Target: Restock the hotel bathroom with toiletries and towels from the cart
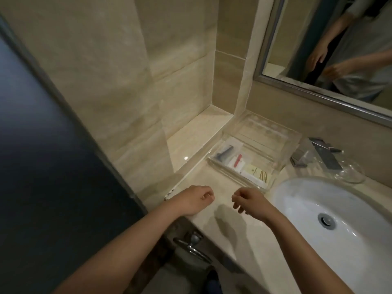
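Both your hands — left (192, 199) and right (249, 201) — hover loosely curled, holding nothing, over the surface (212, 183) near the tray (275, 143) whose toiletries (237, 164) lie in its front slot, so you'd likely fetch towels from the cart next.
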Available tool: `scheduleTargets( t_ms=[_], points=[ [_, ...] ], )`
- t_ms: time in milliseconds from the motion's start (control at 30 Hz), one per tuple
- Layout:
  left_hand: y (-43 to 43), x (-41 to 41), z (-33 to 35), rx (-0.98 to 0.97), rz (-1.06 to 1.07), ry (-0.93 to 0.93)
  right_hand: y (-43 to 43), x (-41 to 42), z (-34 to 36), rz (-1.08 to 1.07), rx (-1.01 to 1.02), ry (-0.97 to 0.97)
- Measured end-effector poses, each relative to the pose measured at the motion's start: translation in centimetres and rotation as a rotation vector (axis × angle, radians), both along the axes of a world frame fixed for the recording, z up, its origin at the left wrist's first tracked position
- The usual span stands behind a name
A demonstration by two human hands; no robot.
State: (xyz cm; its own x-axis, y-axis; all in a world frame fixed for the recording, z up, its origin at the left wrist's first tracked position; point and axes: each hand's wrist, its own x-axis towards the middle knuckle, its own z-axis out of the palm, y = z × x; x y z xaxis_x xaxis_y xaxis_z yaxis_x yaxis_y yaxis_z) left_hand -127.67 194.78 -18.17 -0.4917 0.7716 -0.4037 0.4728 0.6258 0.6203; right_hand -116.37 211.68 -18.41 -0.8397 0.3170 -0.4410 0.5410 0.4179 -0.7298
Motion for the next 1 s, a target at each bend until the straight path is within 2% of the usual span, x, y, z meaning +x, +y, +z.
scheduleTargets(
  t_ms=[133,433,600,867,1000],
  points=[
    [-5.1,2.2,1.0,-0.108,0.003,-0.037,-3.2,1.5,0.7,0.114,0.008,0.004],
    [-14.4,8.3,3.0,-0.06,0.312,-0.066,-10.4,1.9,1.4,0.518,0.06,0.008],
    [-17.6,13.8,2.0,-0.01,0.576,-0.081,-12.9,3.3,1.2,0.72,0.091,0.029],
    [-22.2,25.5,-1.1,0.079,0.948,-0.09,-18.1,7.4,0.0,0.993,0.001,0.042],
    [-26.0,31.1,-0.9,0.153,1.147,-0.108,-23.3,8.3,-0.1,1.156,-0.028,0.016]
  ],
)
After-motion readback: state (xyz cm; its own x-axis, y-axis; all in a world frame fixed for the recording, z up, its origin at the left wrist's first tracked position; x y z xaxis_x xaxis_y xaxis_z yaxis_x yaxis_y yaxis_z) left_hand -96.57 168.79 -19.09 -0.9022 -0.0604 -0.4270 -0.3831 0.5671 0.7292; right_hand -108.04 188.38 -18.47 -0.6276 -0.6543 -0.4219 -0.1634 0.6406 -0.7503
